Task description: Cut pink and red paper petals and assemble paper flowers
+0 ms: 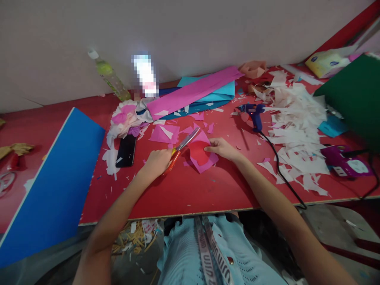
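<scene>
Head camera view: the person's left hand [159,160] is closed around the orange handles of a pair of scissors [187,141], whose blades point up and away to the right, over the upper left of a piece of pink paper [201,137]. The right hand [221,148] pinches that paper narrowly at its right edge between thumb and fingers. The paper is just over the middle of the red table [213,192], between the two hands, and its centre shows red; I cannot tell whether that is an opening or a red piece.

Pink scraps [164,133] lie just beyond the scissors. Left of these are a dark phone [127,150] and a crumpled paper flower [123,116]. Farther back, a long pink sheet [194,93] rests across folded blue sheets [227,92], with a bottle [111,79] near the wall. To the right, a glue gun [253,115] lies beside a spread of white paper strips [297,118]. A blue board [59,182] leans over the table's left part.
</scene>
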A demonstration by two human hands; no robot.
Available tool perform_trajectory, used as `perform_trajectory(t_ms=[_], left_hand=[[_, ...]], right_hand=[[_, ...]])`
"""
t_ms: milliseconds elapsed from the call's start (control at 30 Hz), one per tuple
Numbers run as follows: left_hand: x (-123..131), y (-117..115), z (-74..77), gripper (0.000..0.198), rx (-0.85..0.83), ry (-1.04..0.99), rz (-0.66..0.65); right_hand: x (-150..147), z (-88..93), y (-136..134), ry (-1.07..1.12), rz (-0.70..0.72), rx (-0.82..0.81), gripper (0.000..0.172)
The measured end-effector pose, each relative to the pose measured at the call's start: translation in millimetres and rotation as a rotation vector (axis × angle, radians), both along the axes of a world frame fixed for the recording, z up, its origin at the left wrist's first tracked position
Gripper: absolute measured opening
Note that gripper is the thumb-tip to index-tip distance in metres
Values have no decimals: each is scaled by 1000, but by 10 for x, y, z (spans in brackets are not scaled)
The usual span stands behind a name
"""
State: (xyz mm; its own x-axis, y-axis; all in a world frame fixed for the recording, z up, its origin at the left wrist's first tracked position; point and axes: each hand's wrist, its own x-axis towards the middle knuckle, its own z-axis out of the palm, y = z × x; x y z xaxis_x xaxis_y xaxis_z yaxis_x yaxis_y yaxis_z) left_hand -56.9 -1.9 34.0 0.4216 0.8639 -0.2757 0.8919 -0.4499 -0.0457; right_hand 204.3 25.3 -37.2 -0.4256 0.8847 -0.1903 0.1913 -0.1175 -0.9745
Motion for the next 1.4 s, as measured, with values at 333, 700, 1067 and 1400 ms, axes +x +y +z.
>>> perform_trajectory(t_ms=[333,700,1067,1400], left_hand=[[-41,77,52,30,19,5,160],[-80,179,-70,46,128,91,366],[12,93,-49,34,91,-537,238],[261,173,-603,37,-475,-1357,342]], right_hand=[[0,12,-5,-3,5,-6,26],[2,-24,3,16,17,2,25],[-87,80,-45,37,61,-34,23],[-136,75,-2,-34,51,-1,26]])
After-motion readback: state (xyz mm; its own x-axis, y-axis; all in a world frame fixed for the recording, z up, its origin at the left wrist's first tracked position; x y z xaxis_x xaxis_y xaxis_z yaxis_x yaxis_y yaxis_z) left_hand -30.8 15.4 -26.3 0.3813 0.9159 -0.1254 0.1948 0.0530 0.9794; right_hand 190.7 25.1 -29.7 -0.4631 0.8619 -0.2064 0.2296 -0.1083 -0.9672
